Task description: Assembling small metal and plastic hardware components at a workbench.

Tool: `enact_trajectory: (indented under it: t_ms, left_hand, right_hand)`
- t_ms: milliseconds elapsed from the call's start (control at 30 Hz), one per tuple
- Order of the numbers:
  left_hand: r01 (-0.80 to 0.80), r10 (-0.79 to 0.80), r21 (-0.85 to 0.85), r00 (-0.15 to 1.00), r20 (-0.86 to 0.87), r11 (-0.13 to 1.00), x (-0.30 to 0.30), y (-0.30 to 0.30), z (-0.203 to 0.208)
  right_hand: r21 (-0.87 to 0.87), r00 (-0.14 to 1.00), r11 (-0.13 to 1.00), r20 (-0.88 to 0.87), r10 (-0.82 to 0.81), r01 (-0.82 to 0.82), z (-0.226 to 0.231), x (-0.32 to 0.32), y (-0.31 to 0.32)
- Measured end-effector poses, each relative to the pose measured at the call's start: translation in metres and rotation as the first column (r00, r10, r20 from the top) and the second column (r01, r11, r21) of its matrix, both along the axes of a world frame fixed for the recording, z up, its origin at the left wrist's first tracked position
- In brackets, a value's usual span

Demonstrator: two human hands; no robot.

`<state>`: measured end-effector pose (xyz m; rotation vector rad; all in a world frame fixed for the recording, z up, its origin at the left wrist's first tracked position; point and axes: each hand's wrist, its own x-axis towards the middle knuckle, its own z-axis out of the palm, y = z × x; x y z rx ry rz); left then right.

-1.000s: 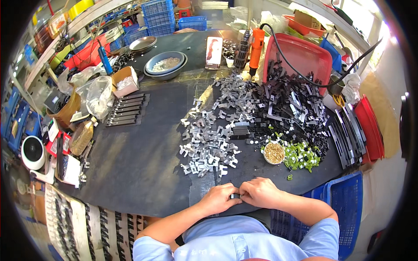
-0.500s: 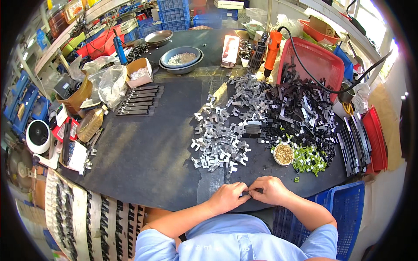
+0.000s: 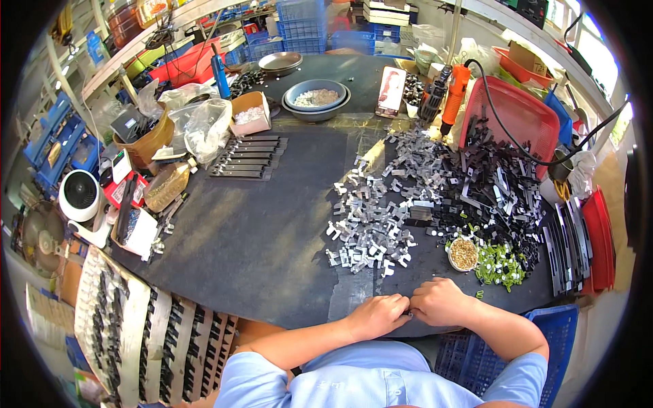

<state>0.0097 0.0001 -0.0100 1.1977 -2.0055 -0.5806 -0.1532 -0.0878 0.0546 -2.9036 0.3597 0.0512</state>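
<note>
My left hand (image 3: 378, 317) and my right hand (image 3: 438, 302) meet at the table's near edge. Their fingers are closed in a pinch around a small dark part, mostly hidden, whose kind I cannot make out. Just beyond them spreads a pile of silver metal clips (image 3: 371, 231). To its right lie a heap of black strip-like parts (image 3: 493, 183) and a scatter of green plastic pieces (image 3: 502, 266). Beside the green pieces stands a small round tub of brass-coloured bits (image 3: 463, 253).
A row of black bars (image 3: 243, 158) lies on the table's left. Grey-blue bowls (image 3: 315, 96) stand at the back. An orange power screwdriver (image 3: 454, 98) hangs by a red basket (image 3: 510, 115). Dark curved panels (image 3: 568, 246) lean at the right edge. A blue crate (image 3: 561, 333) sits below.
The view has swung a little left, so the table's things sit farther right in the picture. Both hands stay together at the near edge, their fingers slightly rearranged.
</note>
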Motion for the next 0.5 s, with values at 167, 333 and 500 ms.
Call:
enact_trajectory:
  t_ms: [167,333,500]
  left_hand:
    - [-0.012,0.013,0.016,0.997,-0.07,1.0,0.002,0.003,-0.002]
    - [-0.06,0.07,0.074,0.988,-0.139,0.995,0.002,0.012,0.003]
    - [-0.02,0.017,-0.047,0.998,-0.056,0.999,0.009,-0.002,0.011]
  right_hand:
    - [-0.133,0.985,0.986,-0.155,0.079,-0.1,0.004,0.001,0.01]
    - [0.412,0.946,0.885,0.134,-0.295,0.218,-0.014,-0.02,0.029]
    - [0.647,0.706,0.621,0.176,-0.686,0.442,-0.018,-0.041,0.022]
